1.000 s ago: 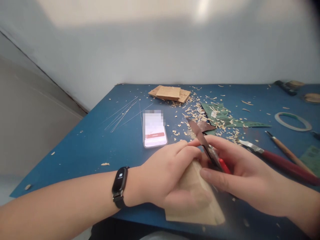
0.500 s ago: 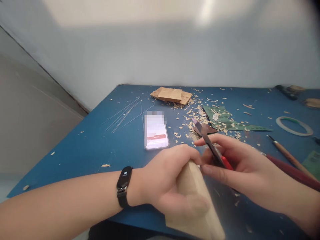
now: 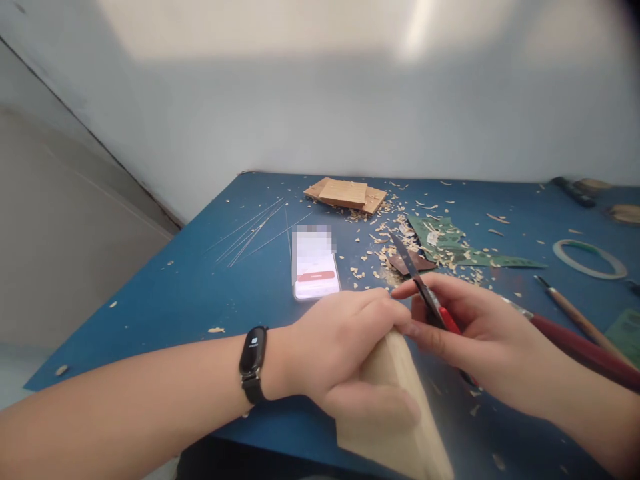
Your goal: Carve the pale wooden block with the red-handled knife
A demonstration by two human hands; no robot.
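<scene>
My left hand (image 3: 350, 353) is wrapped over the top of a pale wooden block (image 3: 395, 413), its thumb lying along the near face. The block stands tilted at the table's front edge, and its lower end runs out of view. In my right hand (image 3: 470, 327) is a knife (image 3: 413, 267) with a dark narrow blade and a red and black handle. The blade points up and away, apart from the wood. My right thumb tip touches or nearly touches the left fingertips at the block's top corner. Most of the knife's handle is hidden by my fingers.
On the blue table (image 3: 190, 293) lie a lit phone (image 3: 316, 267), thin wires (image 3: 255, 230), stacked wood pieces (image 3: 345, 193) and scattered shavings. Green sandpaper (image 3: 440, 237), a brown scrap (image 3: 413, 262), a tape roll (image 3: 590, 259) and wooden-handled carving tools (image 3: 575, 310) lie to the right.
My left fingers have shifted slightly right along the block's top, and the left thumb lies straighter. The knife's blade has turned a little in my right hand. The whole view has shifted slightly.
</scene>
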